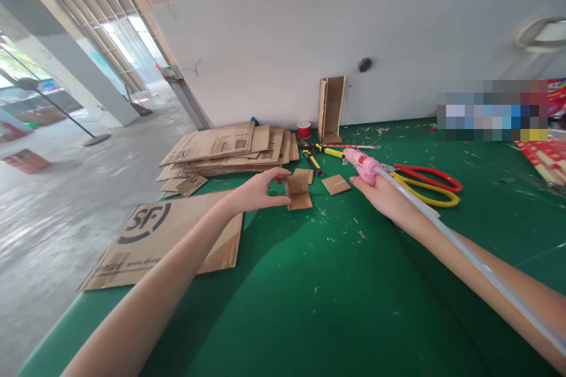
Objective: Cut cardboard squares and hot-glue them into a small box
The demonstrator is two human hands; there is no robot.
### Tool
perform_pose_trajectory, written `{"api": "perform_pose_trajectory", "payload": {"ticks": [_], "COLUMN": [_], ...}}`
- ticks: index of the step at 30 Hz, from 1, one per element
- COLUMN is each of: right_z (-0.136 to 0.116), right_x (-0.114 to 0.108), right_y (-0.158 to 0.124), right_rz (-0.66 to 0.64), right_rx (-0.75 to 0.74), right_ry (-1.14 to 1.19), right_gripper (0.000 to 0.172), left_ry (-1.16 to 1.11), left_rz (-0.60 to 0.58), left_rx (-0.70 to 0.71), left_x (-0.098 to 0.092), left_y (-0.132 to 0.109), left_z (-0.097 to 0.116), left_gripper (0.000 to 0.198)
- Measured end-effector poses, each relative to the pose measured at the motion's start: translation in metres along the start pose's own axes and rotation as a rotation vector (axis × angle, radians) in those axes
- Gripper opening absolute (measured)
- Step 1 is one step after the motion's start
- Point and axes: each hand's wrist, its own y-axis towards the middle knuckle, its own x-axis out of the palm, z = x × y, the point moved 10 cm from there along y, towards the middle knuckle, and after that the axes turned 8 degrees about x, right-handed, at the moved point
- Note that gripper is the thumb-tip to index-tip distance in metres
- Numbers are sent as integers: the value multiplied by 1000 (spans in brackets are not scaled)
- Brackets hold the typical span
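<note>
My left hand (260, 189) grips the left side of a small cardboard box piece (299, 191), thumb and fingers at its near and far ends. The piece stands on the green table with joined panels and an open front. On the right, my right hand (375, 191) is closed around a pink hot glue gun (362, 165), its nozzle pointing left. A long pale glue stick or cord runs back from it along my forearm. Between the hands lies a flat cardboard square (336, 184). Another small cardboard piece (305, 174) lies just behind the box piece.
Stacked cardboard sheets (221, 147) and a large printed sheet (177, 230) lie left. Behind are pliers (313, 162), a red spool (303, 129) and a tall cardboard channel (332, 109) by the wall. Red-and-yellow scissors (428, 182) lie beside my right hand.
</note>
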Motion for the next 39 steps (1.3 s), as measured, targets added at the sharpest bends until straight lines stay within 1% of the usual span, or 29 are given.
{"api": "perform_pose_trajectory", "payload": {"ticks": [3, 6, 8, 11, 14, 17, 20, 22, 28, 30, 32, 35, 37, 39], "right_z": [-1, -3, 2, 13, 20, 22, 21, 19, 10, 9, 10, 8, 3, -5], "right_x": [1, 3, 1, -3, -3, -4, -5, -7, -10, -11, -11, -13, -16, -20], "right_y": [4, 6, 7, 6, 6, 5, 4, 4, 7, 7, 6, 0, -7, -15], "right_rz": [-22, -70, -71, -41, -33, -28, -30, -46, -169, -215, -260, -293, -299, -289], "right_rx": [-22, -24, 26, 129, 185, 216, 224, 222, 144, 130, 133, 150, 165, 194], "right_ry": [41, 36, 5, -44, -88, -121, -156, -223, -430, -467, -520, -672, -772, -861], "right_gripper": [50, 47, 43, 41, 40, 38, 36, 34, 22, 25, 33, 45, 47, 43], "left_ry": [-32, 40, 80, 71, 46, 54, 73, 78, 74, 78, 81, 76, 67, 52], "left_rz": [65, 84, 76, 68, 107, 104, 95, 100, 90, 87, 85, 80, 73, 79], "left_rx": [-5, 18, 48, 69, 61, 96, 116, 112, 99, 91, 87, 78, 72, 66], "left_x": [3, 8, 12, 17, 15, 15, 16, 15, 16, 16, 15, 15, 16, 16], "left_y": [5, 10, 12, 13, 13, 14, 15, 14, 15, 15, 15, 14, 14, 14], "left_z": [9, 16, 19, 20, 20, 26, 30, 31, 30, 29, 29, 29, 28, 27], "left_gripper": [67, 64, 61, 62, 62, 56, 53, 53, 53, 53, 54, 55, 55, 56]}}
